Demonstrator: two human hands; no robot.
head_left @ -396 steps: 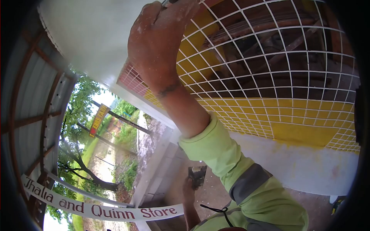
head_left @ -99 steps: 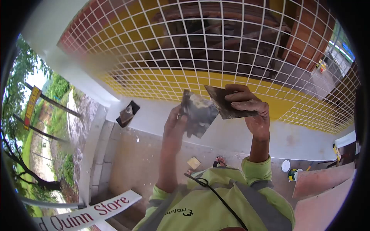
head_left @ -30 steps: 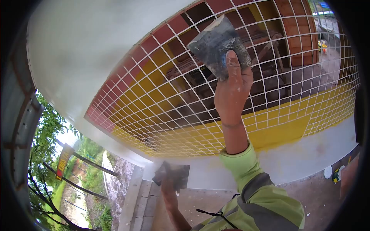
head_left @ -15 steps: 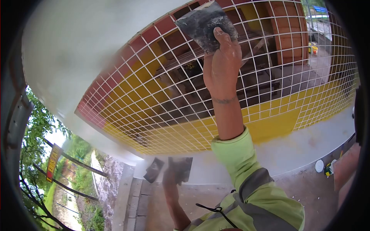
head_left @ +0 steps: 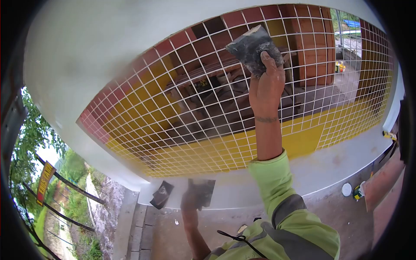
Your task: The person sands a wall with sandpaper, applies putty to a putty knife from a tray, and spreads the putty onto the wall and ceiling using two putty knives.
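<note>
The right hand (head_left: 265,84) is raised against the tiled wall (head_left: 173,108), its grip clamped on a broad scraper (head_left: 253,45). The forefinger lies stretched up the back of the blade and the other fingers wrap the base. The blade lies flat on the tiles, just under the red top row, over the dark squares beside a yellow one.

Half a second ago the scraper stood higher, its top edge reaching past the red row to the white plaster. Now it sits a little lower and further right, fully within the grid. A second ago it was at about the present height, so the blade has gone up and come back down. The wrist is turned more to the right than before.

The left hand (head_left: 190,203) hangs low by the white base of the wall, blurred, its grip closed on a second blade (head_left: 205,192). It keeps much the same place as in the last two frames. Some three seconds ago both hands were together at chest height, with the two blades touching.

A dark flat piece (head_left: 161,195) leans at the foot of the wall, just left of the left hand. A white tub (head_left: 346,189) stands on the floor (head_left: 329,212) well to the right.
</note>
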